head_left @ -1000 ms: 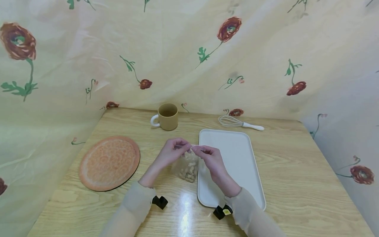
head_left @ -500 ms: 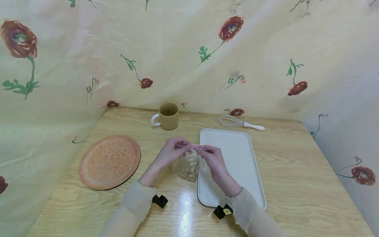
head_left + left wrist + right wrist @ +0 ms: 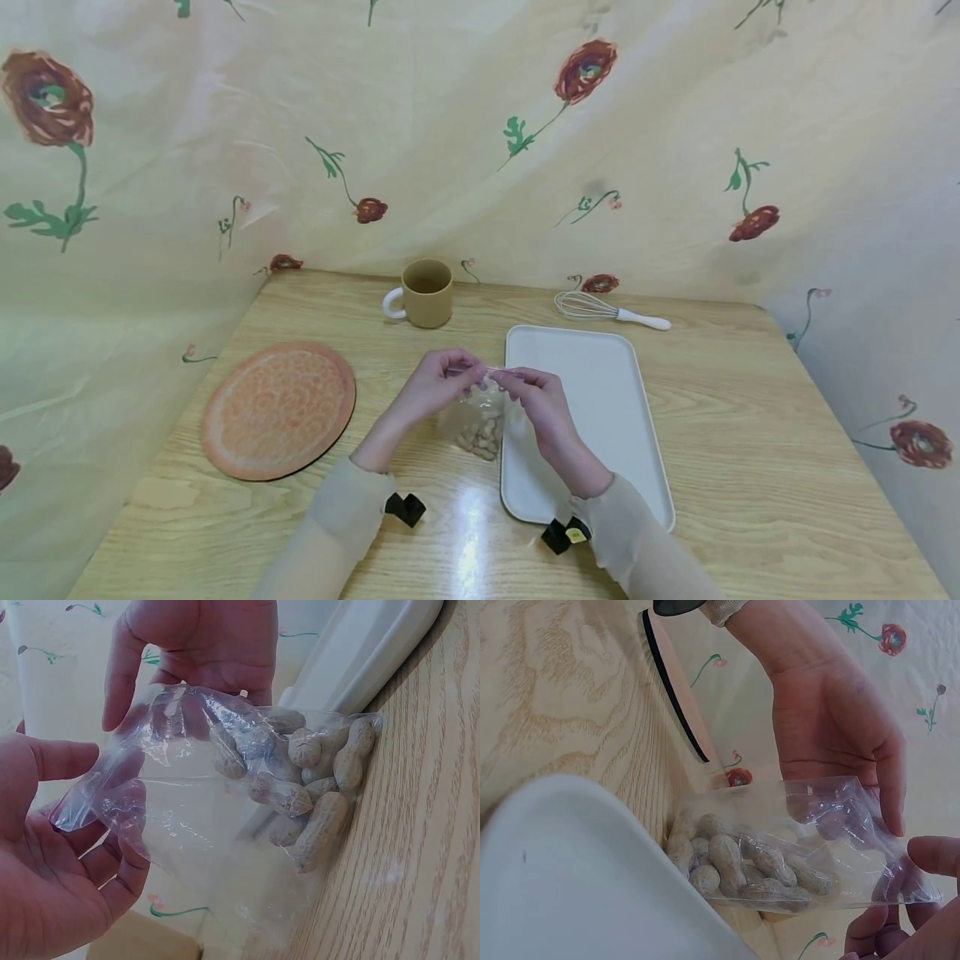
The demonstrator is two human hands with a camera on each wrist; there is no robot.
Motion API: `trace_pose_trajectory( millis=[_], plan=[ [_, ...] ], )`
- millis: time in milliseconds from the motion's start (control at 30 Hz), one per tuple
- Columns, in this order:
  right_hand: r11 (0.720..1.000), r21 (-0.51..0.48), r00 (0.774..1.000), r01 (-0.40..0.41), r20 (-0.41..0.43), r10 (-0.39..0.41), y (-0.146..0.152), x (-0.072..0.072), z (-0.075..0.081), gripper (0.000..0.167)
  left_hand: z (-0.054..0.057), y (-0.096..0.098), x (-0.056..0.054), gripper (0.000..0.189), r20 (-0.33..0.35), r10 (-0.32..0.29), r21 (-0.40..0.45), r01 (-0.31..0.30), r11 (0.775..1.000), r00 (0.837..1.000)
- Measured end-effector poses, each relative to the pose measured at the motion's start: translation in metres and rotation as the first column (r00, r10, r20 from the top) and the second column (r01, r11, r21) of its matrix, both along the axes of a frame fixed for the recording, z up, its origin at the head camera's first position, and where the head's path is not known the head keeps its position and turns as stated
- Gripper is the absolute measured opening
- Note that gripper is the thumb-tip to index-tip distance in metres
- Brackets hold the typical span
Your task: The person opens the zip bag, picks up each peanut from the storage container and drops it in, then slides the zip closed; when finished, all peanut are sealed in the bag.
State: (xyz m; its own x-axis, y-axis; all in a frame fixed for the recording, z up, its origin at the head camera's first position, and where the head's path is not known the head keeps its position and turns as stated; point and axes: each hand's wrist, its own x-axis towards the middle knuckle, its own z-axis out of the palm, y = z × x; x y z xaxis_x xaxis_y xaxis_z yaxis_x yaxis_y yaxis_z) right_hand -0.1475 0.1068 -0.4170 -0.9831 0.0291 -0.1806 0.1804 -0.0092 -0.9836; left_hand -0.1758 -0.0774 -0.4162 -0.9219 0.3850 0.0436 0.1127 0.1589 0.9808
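A clear zip bag (image 3: 480, 412) of unshelled peanuts (image 3: 727, 859) stands upright on the wooden table, its lower end at the tabletop. My left hand (image 3: 442, 383) pinches the bag's top edge on the left, thumb against curled fingers. On the right of the same edge, my right hand (image 3: 536, 400) pinches the strip between thumb and fingers. Both thumbs lie close together along the seal. In the left wrist view, the peanuts (image 3: 315, 795) are gathered at the bag's bottom and the upper part is slack, see-through plastic.
A white rectangular tray (image 3: 592, 417) lies just right of the bag, partly under my right forearm. To the left is a round orange-patterned mat (image 3: 277, 412). A tan mug (image 3: 427, 296) with a white handle and a whisk (image 3: 607, 311) stand and lie at the back.
Both hands stay at the bag's top edge with almost no movement. The view has shifted very slightly; the bag and other things keep their places.
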Motion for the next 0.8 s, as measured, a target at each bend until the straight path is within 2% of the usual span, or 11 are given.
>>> trace_pose_trajectory(
  millis=[400, 800],
  plan=[
    [0.999, 0.043, 1.000, -0.009, -0.021, 0.010, -0.0002, 0.0000, -0.0015, 0.015, 0.0021, 0.0004, 0.0013, 0.020, 0.005, -0.017, -0.017, 0.017, 1.000, 1.000],
    [0.998, 0.058, 0.998, -0.020, -0.062, 0.024, -0.0016, -0.0005, -0.0069, 0.017, -0.0001, 0.0028, 0.0009, 0.016, -0.003, 0.013, -0.072, -0.013, 0.997, 1.000]
  ],
)
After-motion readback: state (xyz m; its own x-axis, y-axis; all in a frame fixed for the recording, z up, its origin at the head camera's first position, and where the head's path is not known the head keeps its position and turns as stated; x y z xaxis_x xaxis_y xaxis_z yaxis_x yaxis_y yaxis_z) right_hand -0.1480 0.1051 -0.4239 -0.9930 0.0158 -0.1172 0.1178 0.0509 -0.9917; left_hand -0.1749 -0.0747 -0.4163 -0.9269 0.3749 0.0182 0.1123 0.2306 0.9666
